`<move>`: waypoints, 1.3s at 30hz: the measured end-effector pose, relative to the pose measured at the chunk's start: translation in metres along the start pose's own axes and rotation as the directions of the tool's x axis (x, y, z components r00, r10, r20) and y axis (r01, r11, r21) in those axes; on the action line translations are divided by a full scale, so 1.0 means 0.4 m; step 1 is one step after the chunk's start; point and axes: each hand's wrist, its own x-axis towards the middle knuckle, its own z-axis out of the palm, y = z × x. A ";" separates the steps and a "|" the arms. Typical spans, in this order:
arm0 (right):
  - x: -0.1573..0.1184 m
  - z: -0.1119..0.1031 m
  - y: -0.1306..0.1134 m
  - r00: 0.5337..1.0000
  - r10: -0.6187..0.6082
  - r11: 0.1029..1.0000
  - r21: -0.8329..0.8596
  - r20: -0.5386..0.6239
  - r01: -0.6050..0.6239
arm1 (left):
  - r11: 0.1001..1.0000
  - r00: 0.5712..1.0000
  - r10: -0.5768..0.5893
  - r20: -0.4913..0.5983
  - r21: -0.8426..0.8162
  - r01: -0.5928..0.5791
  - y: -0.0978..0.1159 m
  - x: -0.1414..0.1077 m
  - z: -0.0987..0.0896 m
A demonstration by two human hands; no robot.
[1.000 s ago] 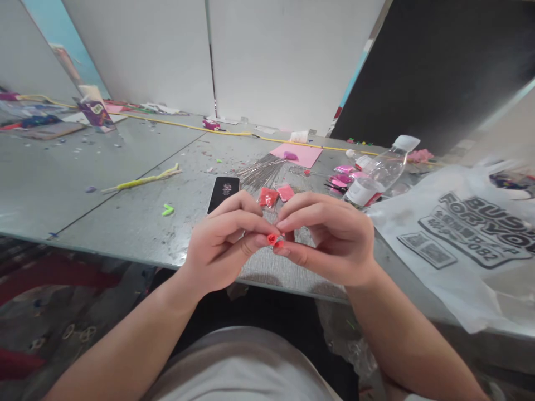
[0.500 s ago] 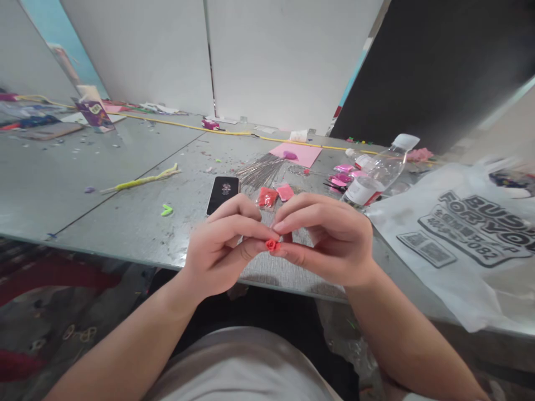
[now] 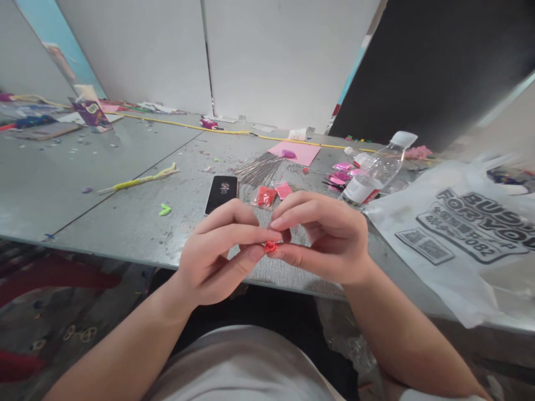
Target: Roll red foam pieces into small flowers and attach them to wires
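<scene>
A small red rose-shaped piece (image 3: 271, 246) sits between the fingertips of both hands, over the table's front edge. My left hand (image 3: 223, 250) pinches its left side with thumb and forefinger. From the right, my right hand (image 3: 326, 239) holds it the same way, and the fingertips of the two hands nearly meet. Just beyond the hands lie a clear packet of red material (image 3: 264, 196) and a pink packet (image 3: 283, 191). A black-screened phone (image 3: 222, 194) rests behind my left hand.
Thin wires (image 3: 259, 170) lie by a pink sheet (image 3: 307, 153). A plastic bottle (image 3: 378, 172) leans at the right, beside a white printed bag (image 3: 451, 278). Yellow-green twisted stems (image 3: 140, 180) and a green piece (image 3: 165, 209) are at the left.
My left hand has shifted slightly left and down, its thumb tip drawing a little away from the red piece. The red piece has turned slightly between the fingers.
</scene>
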 end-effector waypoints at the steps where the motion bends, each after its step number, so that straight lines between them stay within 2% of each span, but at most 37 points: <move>1: -0.001 0.000 0.001 1.000 -0.002 1.000 0.006 -0.002 0.002 | 1.000 1.000 0.001 -0.003 -0.010 -0.001 0.000 0.001 0.000; 15: 0.000 -0.001 0.005 1.000 -0.005 1.000 0.029 0.022 0.004 | 0.999 1.000 -0.015 0.014 -0.040 0.015 0.002 0.006 0.001; 25: -0.002 0.000 0.010 1.000 0.024 0.997 0.071 0.016 -0.025 | 0.985 0.998 -0.065 -0.013 -0.158 0.063 -0.012 -0.004 0.009; 31: -0.008 -0.003 0.012 0.993 0.108 0.984 0.139 0.042 -0.113 | 0.984 0.997 -0.078 -0.008 -0.164 0.075 -0.017 -0.007 0.005; 39: -0.004 -0.013 0.014 0.969 0.197 0.947 0.228 0.150 -0.228 | 0.972 0.995 -0.089 0.033 -0.214 0.094 -0.008 0.003 0.001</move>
